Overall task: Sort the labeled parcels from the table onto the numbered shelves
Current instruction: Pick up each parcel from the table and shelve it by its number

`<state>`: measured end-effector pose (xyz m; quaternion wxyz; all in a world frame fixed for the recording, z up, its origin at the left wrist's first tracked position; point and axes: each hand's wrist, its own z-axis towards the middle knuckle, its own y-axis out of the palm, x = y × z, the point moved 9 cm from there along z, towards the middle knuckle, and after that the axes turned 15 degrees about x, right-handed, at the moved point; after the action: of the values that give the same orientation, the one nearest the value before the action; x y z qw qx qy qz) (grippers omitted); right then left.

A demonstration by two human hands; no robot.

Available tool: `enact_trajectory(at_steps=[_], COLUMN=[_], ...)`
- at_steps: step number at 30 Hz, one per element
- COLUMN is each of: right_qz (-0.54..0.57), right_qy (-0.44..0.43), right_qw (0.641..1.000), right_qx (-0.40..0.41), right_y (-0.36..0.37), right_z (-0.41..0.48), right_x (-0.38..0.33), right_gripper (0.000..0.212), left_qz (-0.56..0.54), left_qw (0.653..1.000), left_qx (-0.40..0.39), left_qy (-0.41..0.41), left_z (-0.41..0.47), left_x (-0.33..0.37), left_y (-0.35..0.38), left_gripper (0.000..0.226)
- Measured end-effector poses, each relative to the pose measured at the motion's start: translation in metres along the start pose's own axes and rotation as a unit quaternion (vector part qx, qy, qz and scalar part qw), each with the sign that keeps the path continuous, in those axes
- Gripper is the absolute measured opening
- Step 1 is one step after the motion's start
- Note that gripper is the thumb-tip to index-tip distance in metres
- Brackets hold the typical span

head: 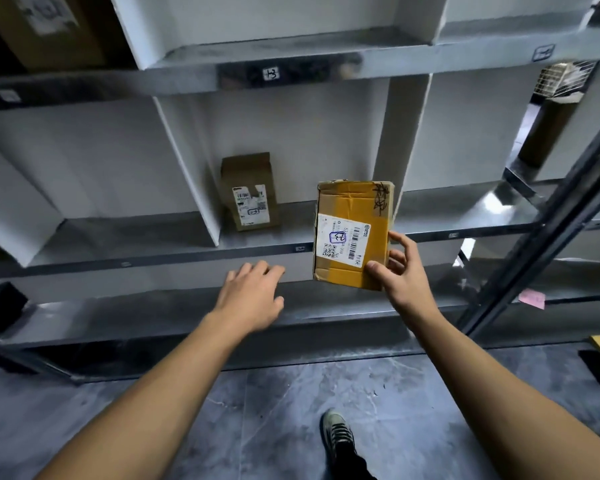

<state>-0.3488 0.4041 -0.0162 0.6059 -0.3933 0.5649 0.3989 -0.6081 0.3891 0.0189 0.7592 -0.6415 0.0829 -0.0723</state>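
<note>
Your right hand (400, 271) grips the parcel (355, 216) by its lower right corner, with the thumb on the front face and the fingers curled round the right edge. You hold the parcel upright in the air in front of the middle shelf (153, 252), clear of any surface. Its white label (340, 239) faces you, with a handwritten number boxed in blue that is too small to read for sure.

Your left hand (250, 296) holds nothing. It reaches forward palm down with the fingers loosely spread, to the lower left of the parcel and not touching it.

A box (250, 192) stands upright on the middle shelf, just right of a white divider (191, 168). A tag (271, 74) on the shelf edge above reads 13. A pink note (531, 298) sticks to the rack at the right. Your shoe (336, 431) is on the grey floor (257, 410).
</note>
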Motion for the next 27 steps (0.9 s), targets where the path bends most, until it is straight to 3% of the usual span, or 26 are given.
enact_trajectory(at_steps=[15, 27], right_qz=[-0.067, -0.077], right_qy=[-0.028, -0.026], right_qw=[0.995, 0.992], right_qx=[-0.061, -0.091], right_y=[0.081, 0.109], right_z=[0.172, 0.224], right_x=[0.027, 0.052], right_gripper=[0.067, 0.071], left_qz=[-0.081, -0.152], left_qw=[0.993, 0.978], left_qx=[0.029, 0.042], left_qy=[-0.076, -0.137], left_z=[0.143, 0.166], left_x=[-0.036, -0.054], left_y=[0.032, 0.065], left_gripper=[0.057, 0.056])
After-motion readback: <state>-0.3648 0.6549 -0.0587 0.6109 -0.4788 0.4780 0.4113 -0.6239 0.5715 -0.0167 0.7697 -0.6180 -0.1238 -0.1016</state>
